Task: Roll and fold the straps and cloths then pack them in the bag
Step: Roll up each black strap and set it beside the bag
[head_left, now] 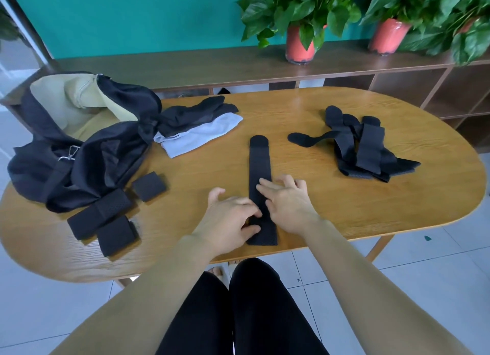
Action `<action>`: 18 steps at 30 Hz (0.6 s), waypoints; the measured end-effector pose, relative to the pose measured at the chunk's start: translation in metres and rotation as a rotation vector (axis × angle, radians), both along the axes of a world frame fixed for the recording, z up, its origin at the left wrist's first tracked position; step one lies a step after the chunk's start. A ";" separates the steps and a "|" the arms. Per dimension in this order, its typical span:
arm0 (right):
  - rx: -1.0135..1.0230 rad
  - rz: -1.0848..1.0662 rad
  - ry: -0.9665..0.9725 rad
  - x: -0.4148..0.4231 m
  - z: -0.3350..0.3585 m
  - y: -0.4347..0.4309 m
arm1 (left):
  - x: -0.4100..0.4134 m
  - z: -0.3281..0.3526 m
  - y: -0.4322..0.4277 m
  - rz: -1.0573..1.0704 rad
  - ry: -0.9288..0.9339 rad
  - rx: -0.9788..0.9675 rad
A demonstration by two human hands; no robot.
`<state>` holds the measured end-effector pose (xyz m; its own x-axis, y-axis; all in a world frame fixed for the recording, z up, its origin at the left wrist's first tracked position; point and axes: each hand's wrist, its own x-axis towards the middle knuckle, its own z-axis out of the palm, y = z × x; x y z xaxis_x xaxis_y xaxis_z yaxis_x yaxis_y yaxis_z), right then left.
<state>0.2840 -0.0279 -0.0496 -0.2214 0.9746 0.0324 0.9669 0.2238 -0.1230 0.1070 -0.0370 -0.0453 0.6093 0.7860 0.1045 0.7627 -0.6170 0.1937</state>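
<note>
The open black bag [79, 148], tan inside, slumps on the bench's [331, 211] far left end. Just in front of it lie three folded black straps [99, 214], two touching and one small square a little apart. Right of the bag, a stack of cloths [201, 126], black over pale grey, rests with one end against it.

In the middle, one long strap [259, 158] lies flat, running from the near edge straight away from the person. The left hand [228, 217] sits at its near end, bent fingertips on the left edge and the thumb against it lower down; whether it pinches the strap I cannot tell. The right hand [286, 201] has its fingers spread, two of them laid flat on the strap, holding nothing.

Further right, well apart, a loose pile of black straps [363, 142] lies tangled. Behind the bench, potted plants [299, 44] stand on a shelf.
</note>
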 end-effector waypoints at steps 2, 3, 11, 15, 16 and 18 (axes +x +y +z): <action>-0.052 -0.040 -0.026 -0.002 0.000 0.012 | 0.000 0.000 0.001 -0.005 -0.003 0.006; -0.079 -0.054 -0.030 -0.002 0.001 0.017 | -0.001 0.000 0.001 -0.007 -0.004 0.010; -0.189 -0.054 -0.042 -0.022 0.011 0.040 | -0.015 0.002 0.002 0.023 0.028 0.011; -0.157 -0.025 -0.032 -0.038 0.012 0.038 | -0.031 -0.001 -0.005 0.034 -0.002 0.022; -0.155 -0.021 -0.027 -0.041 0.013 0.037 | -0.033 -0.002 -0.006 0.037 -0.009 0.024; -0.160 -0.018 -0.021 -0.044 0.014 0.037 | -0.035 -0.004 -0.009 0.041 -0.039 0.018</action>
<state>0.2401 0.0090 -0.0353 -0.2024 0.9709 -0.1281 0.9734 0.1851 -0.1349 0.0722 -0.0460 -0.0490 0.5720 0.8079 0.1419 0.7794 -0.5892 0.2131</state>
